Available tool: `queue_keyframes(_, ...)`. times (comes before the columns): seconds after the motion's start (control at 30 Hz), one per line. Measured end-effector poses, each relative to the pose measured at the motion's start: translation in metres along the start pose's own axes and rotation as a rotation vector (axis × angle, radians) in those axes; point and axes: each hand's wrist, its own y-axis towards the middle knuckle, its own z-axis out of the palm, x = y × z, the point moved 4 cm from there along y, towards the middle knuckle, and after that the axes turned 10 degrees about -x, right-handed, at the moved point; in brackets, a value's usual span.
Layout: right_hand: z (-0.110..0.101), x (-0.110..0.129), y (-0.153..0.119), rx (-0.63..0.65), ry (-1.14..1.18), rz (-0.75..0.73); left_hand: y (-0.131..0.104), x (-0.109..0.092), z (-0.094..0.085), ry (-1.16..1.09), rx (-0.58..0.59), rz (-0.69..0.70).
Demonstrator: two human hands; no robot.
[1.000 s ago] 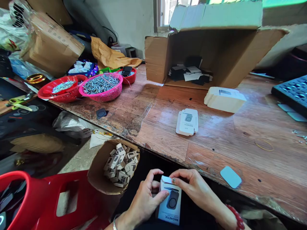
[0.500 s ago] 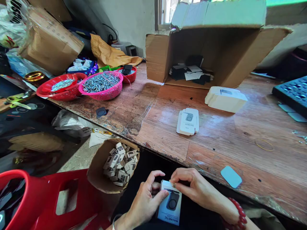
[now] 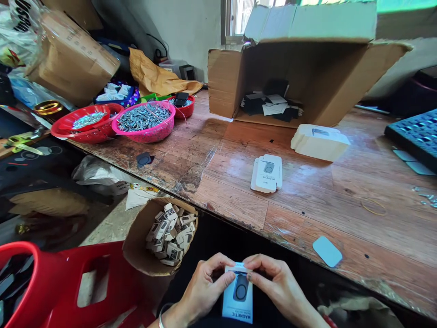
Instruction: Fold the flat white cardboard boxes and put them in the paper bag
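Note:
A small white printed box [image 3: 238, 298], marked MAGNETIC with a picture of a dark ring device, is held over my lap below the table edge. My left hand [image 3: 207, 282] pinches its upper left corner, thumb on the printed face and fingers behind. On the upper right corner, my right hand [image 3: 273, 280] grips in the same way, its thumb near the left one. The box's top end lies between both sets of fingertips. A stack of flattened white cartons [image 3: 268, 174] with the same print rests on the table ahead.
Left of my lap, an open carton [image 3: 136, 248] holds many small boxes. A red plastic stool [image 3: 61, 278] stands beside it. On the table are a pink basket of metal parts [image 3: 146, 127], a large cardboard box [image 3: 223, 84], more flat cartons [image 3: 319, 142] and a pale blue rounded plate [image 3: 327, 251].
My right hand has shifted down and left, its thumb now on the box's front face. Both hands now pinch the top end symmetrically, and the box sits slightly lower and more upright.

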Motion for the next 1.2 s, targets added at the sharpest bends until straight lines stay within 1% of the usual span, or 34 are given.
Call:
queue_keyframes(0.07, 0.001, 0.003, 0.001, -0.023, -0.011, -0.028, 0.0, 0.003, -0.002, 0.022, -0.04, 0.017)
queue_keyframes(0.13, 0.003, 0.008, 0.004, -0.021, -0.051, -0.06, 0.001, 0.006, -0.003, -0.005, -0.067, 0.002)
queue_keyframes(0.23, 0.01, 0.015, 0.009, -0.001, -0.149, -0.146, 0.004, 0.008, -0.003, -0.085, -0.075, -0.048)
queue_keyframes(0.4, 0.024, 0.02, 0.01, 0.007, -0.23, -0.241, 0.005, 0.004, -0.002, -0.139, -0.088, -0.057)
queue_keyframes(0.47, 0.027, 0.024, 0.011, 0.02, -0.276, -0.288, 0.008, 0.003, -0.005, -0.162, -0.106, -0.057)
queue_keyframes(0.5, 0.026, 0.028, 0.013, 0.019, -0.31, -0.332, 0.012, 0.002, -0.011, -0.167, -0.136, -0.053)
queue_keyframes(0.53, 0.024, 0.035, 0.016, 0.003, -0.35, -0.391, 0.016, 0.002, -0.021, -0.166, -0.184, -0.047)
queue_keyframes(0.57, 0.018, 0.043, 0.021, -0.031, -0.395, -0.46, 0.021, 0.003, -0.034, -0.158, -0.253, -0.043)
queue_keyframes(0.6, 0.011, 0.052, 0.028, -0.085, -0.444, -0.534, 0.027, 0.004, -0.052, -0.14, -0.342, -0.042)
queue_keyframes(0.63, 0.001, 0.062, 0.036, -0.149, -0.496, -0.607, 0.033, 0.005, -0.072, -0.113, -0.436, -0.049)
queue_keyframes(0.7, -0.02, 0.08, 0.058, -0.27, -0.624, -0.741, 0.042, 0.009, -0.118, -0.038, -0.636, -0.065)
queue_keyframes(0.73, -0.032, 0.086, 0.071, -0.325, -0.699, -0.78, 0.047, 0.011, -0.141, 0.007, -0.706, -0.076)
queue_keyframes(0.8, -0.054, 0.092, 0.098, -0.429, -0.849, -0.806, 0.054, 0.014, -0.177, 0.047, -0.781, -0.097)
queue_keyframes(0.83, -0.063, 0.092, 0.111, -0.454, -0.928, -0.785, 0.056, 0.015, -0.19, 0.061, -0.811, -0.103)
queue_keyframes(0.87, -0.07, 0.09, 0.123, -0.458, -1.001, -0.752, 0.059, 0.015, -0.198, 0.068, -0.833, -0.106)
queue_keyframes(0.9, -0.075, 0.087, 0.131, -0.442, -1.052, -0.729, 0.06, 0.015, -0.203, 0.074, -0.852, -0.105)
queue_keyframes(0.93, -0.078, 0.084, 0.137, -0.419, -1.087, -0.71, 0.062, 0.014, -0.203, 0.075, -0.861, -0.1)
queue_keyframes(0.97, -0.08, 0.081, 0.14, -0.394, -1.106, -0.703, 0.063, 0.012, -0.199, 0.071, -0.853, -0.097)
queue_keyframes(1.03, -0.08, 0.079, 0.139, -0.357, -1.111, -0.713, 0.065, 0.007, -0.181, 0.041, -0.781, -0.101)
queue_keyframes(1.1, -0.078, 0.078, 0.133, -0.341, -1.113, -0.725, 0.066, -0.002, -0.153, -0.012, -0.66, -0.122)
queue_keyframes(1.2, -0.076, 0.078, 0.124, -0.339, -1.109, -0.741, 0.065, -0.027, -0.104, -0.157, -0.43, -0.17)
